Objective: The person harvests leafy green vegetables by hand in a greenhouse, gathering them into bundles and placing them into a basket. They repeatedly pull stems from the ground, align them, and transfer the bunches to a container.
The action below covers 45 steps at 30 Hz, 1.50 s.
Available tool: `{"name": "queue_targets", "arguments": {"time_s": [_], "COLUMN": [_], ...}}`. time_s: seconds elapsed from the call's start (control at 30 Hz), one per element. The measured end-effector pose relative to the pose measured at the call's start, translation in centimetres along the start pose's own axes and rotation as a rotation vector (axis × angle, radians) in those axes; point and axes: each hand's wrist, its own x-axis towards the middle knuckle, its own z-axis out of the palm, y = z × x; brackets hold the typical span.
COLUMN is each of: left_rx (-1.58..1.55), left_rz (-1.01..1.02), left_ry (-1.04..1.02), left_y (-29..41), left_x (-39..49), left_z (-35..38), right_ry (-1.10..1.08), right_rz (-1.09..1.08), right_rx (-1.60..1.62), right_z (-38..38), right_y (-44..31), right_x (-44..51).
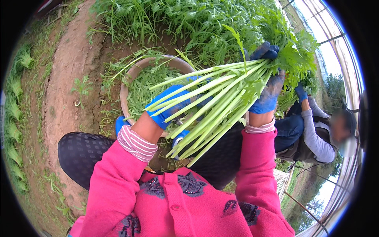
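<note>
My right hand (268,77), in a soiled blue glove, grips a bunch of leafy greens (219,94) just below the leaves. The pale green stems fan out toward my lap, and the leaves spread to the upper right. My left hand (174,102), also in a blue glove, is behind the stems on the left; its fingers are partly hidden, so whether it grips any cannot be told. Below the hands stands a round tub (124,94) with loose green leaves (142,89) in it.
Dense growing greens (183,20) fill the far side. Tied bunches (14,112) lie in a row at the far left, beyond a bare dirt strip (68,59). A co-worker (316,133) squats at the right, a gloved hand at some greens, near a white crate (281,180).
</note>
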Motion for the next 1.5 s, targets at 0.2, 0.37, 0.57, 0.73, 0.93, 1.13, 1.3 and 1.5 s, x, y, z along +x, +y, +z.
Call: {"name": "queue_targets", "arguments": {"time_s": [0.2, 0.37, 0.57, 0.73, 0.93, 1.13, 1.3, 1.5], "left_rx": [0.173, 0.149, 0.217, 0.304, 0.656, 0.076, -0.199, -0.146], "left_rz": [0.09, -0.135, -0.08, -0.017, -0.279, -0.415, -0.44, -0.292], "left_ry": [0.279, 0.177, 0.059, 0.151, 0.399, 0.623, 0.655, 0.786], "left_y": [2.1, 1.0, 0.4, 3.3, 5.0, -1.9, -2.8, -4.0], "left_x": [-1.4, -0.6, 0.2, -1.7, -1.7, 1.9, 2.7, 2.6], "left_z": [-1.6, -1.3, -1.9, -3.9, -2.3, -1.1, -1.2, -1.0], "right_ry": [-0.102, -0.084, -0.081, -0.073, -0.066, 0.146, 0.119, 0.126], "right_rz": [0.028, 0.15, 0.219, 0.054, -0.304, -0.337, -0.362, -0.332], "right_rx": [0.116, 0.087, -0.024, 0.026, -0.628, -1.156, -1.493, -1.422], "right_z": [0.1, -0.8, -0.8, -0.4, -2.7, -5.8, -5.8, -4.7], "right_y": [-2.0, -1.3, -0.3, -2.1, -4.4, -2.1, -0.2, 0.1], "right_x": [-0.2, -0.4, -0.2, -0.5, -1.6, -2.7, -3.8, -4.1]}}
